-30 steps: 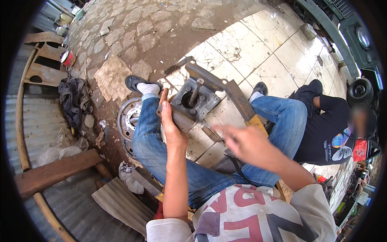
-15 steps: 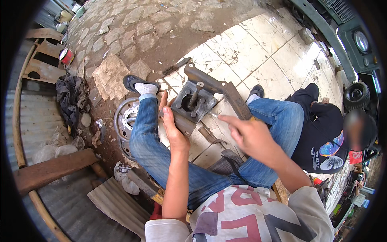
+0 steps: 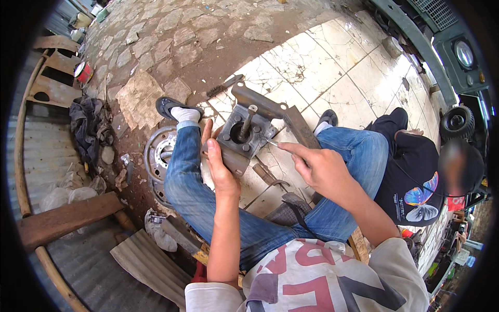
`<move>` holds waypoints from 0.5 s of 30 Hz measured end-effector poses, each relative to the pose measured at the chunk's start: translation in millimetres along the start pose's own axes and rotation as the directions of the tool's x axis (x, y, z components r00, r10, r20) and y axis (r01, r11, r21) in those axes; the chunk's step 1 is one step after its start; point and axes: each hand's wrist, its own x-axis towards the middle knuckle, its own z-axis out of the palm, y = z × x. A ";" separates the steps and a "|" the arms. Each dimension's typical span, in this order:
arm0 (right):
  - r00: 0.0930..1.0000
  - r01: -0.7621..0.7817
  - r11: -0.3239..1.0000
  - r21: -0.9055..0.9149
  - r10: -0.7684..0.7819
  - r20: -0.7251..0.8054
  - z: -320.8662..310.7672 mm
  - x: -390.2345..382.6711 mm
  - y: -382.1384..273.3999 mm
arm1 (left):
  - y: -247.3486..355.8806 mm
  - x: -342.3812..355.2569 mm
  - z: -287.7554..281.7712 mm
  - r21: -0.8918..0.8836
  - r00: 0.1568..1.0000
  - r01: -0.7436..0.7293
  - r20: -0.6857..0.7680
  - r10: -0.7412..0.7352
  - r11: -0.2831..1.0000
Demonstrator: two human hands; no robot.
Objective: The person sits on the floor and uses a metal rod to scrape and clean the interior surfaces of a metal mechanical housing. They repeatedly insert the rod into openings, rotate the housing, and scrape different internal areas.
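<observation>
A heavy dark steel bracket (image 3: 236,165) with a square bolted plate (image 3: 226,136) is propped up between my knees. From the round hole in the plate a thick bolt-like rod (image 3: 249,122) sticks up at a slant. My left hand (image 3: 223,174) grips the bracket's near left edge, thumb in front and fingers partly hidden behind. In my right hand (image 3: 321,167) is a thin metal tool (image 3: 271,141), its exact kind unclear, held with the index finger stretched along it. Its tip meets the plate's right edge.
A wire brush (image 3: 224,86) lies beyond the bracket on cracked tiles (image 3: 332,49). Left of my leg rests a round metal wheel rim (image 3: 155,151). Another person in a black shirt (image 3: 410,182) sits close on my right, with a small tyre (image 3: 457,121) beyond.
The thin tool in my right hand shows more plainly at the plate's right edge, and its hand has turned slightly. My left hand keeps its hold. The whole view has shifted a little.
</observation>
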 end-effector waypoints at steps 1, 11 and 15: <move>1.000 0.001 1.000 0.006 -0.001 -0.014 1.9 -0.2 -3.0 | -2.9 1.2 -1.5 0.009 1.000 -0.010 -0.010 0.010 1.000; 1.000 0.021 1.000 0.004 -0.021 0.017 13.6 -4.7 -10.9 | 1.8 5.2 -6.6 -0.077 1.000 0.001 0.002 -0.001 0.997; 0.995 0.050 0.994 0.095 -0.042 -0.089 25.7 -2.8 1.8 | 5.7 6.4 -10.8 -0.120 0.999 0.007 0.033 -0.003 0.993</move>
